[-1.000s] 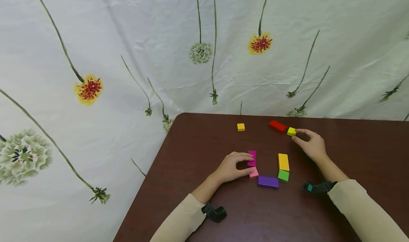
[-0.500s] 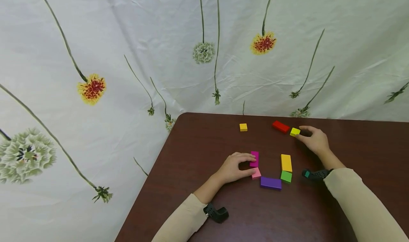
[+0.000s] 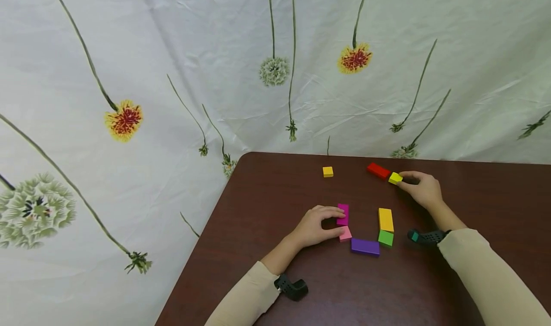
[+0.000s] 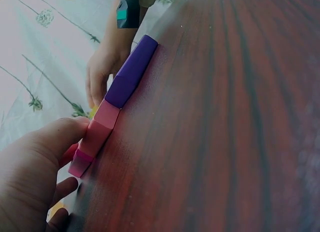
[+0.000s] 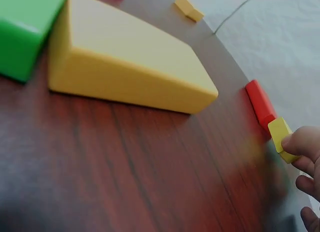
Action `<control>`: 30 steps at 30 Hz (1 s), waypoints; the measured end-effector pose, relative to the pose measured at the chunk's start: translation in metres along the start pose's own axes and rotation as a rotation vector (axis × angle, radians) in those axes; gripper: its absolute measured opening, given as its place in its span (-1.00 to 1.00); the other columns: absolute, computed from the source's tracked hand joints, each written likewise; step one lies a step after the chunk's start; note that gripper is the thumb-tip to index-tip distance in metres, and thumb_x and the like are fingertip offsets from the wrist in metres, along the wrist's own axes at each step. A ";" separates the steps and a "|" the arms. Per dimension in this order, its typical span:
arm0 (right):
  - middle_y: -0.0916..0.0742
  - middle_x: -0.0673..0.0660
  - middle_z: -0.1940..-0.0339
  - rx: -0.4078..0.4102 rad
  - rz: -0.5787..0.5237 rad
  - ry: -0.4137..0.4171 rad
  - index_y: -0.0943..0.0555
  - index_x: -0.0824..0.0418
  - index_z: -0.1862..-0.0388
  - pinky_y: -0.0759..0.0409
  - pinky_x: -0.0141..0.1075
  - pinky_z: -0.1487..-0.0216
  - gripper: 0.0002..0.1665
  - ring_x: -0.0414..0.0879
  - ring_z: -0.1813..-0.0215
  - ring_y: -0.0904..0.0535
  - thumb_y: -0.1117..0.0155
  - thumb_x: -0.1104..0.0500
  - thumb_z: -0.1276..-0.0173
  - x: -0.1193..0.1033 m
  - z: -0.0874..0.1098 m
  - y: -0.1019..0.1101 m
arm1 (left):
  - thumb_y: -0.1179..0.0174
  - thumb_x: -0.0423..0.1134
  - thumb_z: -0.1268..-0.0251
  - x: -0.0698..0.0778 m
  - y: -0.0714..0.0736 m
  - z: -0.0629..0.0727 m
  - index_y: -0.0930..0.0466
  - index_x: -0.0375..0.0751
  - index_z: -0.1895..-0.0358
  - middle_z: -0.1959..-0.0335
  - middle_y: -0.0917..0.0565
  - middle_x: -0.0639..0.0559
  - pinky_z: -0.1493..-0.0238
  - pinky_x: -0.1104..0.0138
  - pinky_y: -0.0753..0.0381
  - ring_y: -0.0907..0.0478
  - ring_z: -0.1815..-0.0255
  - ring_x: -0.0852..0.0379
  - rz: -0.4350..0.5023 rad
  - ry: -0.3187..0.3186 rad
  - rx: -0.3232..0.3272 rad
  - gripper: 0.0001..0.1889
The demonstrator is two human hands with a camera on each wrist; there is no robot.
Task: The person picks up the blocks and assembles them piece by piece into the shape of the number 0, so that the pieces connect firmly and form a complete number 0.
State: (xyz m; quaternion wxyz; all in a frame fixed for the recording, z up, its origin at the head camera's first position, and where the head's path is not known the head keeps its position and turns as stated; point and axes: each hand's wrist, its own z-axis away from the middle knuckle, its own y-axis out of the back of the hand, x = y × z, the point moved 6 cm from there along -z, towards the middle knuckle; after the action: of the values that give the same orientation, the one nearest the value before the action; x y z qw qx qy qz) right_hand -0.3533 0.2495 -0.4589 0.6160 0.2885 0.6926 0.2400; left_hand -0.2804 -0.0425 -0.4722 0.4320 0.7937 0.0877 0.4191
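Note:
My right hand (image 3: 425, 191) pinches a small yellow block (image 3: 395, 178) between thumb and fingers, at the end of a long red block (image 3: 379, 171). In the right wrist view the yellow block's end meets the red block (image 5: 260, 103). My left hand (image 3: 311, 227) rests by two blocks standing end to end: its thumb is at the pink block (image 3: 346, 233), and its fingertips lie at the magenta block (image 3: 343, 214). The left wrist view shows the thumb against the side of the pink block (image 4: 98, 129), with a purple block (image 4: 132, 72) beyond it.
A purple block (image 3: 365, 247) lies at the near side, with a green block (image 3: 385, 238) and an orange-yellow block (image 3: 385, 219) in line to its right. A small orange-yellow block (image 3: 328, 172) lies alone near the far edge of the brown table (image 3: 258, 187). A flowered cloth (image 3: 215, 53) hangs behind.
The head view has shifted slightly. My right hand has slid the yellow block a little left, up to the end of the red block. The left hand has stayed in place.

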 end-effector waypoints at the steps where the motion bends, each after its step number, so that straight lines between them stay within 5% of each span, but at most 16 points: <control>1: -0.51 0.52 -0.21 -0.003 -0.011 0.000 -0.53 0.41 -0.20 -0.37 0.26 -0.11 -0.44 0.42 -0.18 -0.38 -0.23 0.02 -0.42 -0.001 0.002 0.000 | -0.35 -0.09 -0.23 0.000 0.000 0.000 -0.66 -0.09 -0.11 -0.17 -0.61 0.13 -0.27 0.23 -0.31 -0.44 -0.20 0.12 0.001 0.001 -0.001 -0.61; 20: -0.59 0.41 -0.16 -0.228 -0.106 0.206 -0.60 0.34 -0.16 -0.35 0.25 -0.14 -0.55 0.34 -0.22 -0.41 -0.31 0.12 -0.38 -0.021 0.036 -0.017 | -0.34 -0.06 -0.24 0.000 0.000 0.000 -0.66 -0.08 -0.12 -0.17 -0.61 0.14 -0.26 0.19 -0.31 -0.44 -0.20 0.12 -0.021 0.005 0.004 -0.60; 30: -0.60 0.38 -0.16 -0.315 -0.069 0.216 -0.61 0.30 -0.18 -0.35 0.25 -0.15 -0.56 0.32 -0.22 -0.40 -0.30 0.13 -0.38 -0.021 0.036 -0.018 | -0.34 -0.06 -0.24 -0.002 -0.001 -0.001 -0.66 -0.08 -0.12 -0.17 -0.61 0.15 -0.27 0.21 -0.31 -0.44 -0.21 0.10 -0.015 0.015 -0.001 -0.60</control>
State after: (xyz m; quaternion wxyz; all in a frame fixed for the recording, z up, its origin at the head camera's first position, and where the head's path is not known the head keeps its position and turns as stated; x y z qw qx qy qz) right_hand -0.3184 0.2210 -0.4611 0.5833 0.1374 0.7181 0.3538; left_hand -0.2821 -0.0422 -0.4732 0.4348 0.7898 0.0967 0.4217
